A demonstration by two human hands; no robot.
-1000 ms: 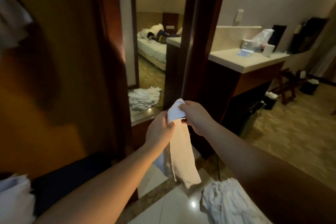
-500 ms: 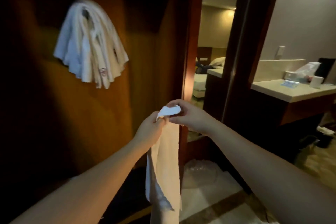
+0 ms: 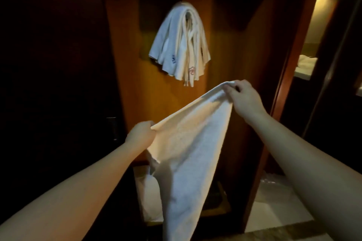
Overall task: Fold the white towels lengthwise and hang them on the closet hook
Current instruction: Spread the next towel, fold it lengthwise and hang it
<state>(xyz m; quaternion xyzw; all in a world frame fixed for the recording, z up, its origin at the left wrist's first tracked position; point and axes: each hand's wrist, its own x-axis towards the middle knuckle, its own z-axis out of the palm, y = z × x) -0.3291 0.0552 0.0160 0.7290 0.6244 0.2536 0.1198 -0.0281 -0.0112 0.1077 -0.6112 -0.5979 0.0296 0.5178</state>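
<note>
Since half a second ago the two hands have drawn apart, and the white towel (image 3: 188, 143) that hung as a narrow strip from hands held together is now stretched between them along its top edge. The view has also turned, so the bundle of hung towels (image 3: 181, 43) has shifted from the upper left to straight above the hands.

The left hand (image 3: 140, 136) is curled round one end of the towel's top edge, gripping it low and to the left. The right hand (image 3: 244, 98) pinches the other end, higher and further forward, fingers bent over the cloth. The edge runs taut and slanted up from the left hand to the right, and the rest of the towel hangs below both hands, narrowing as it falls past the bottom of the frame.

The bundle of hung towels drapes over a hook that is hidden under the cloth, on the wooden closet panel (image 3: 137, 84) beyond the hands. Its lower ends hang just above and left of the right hand, apart from it.
</note>
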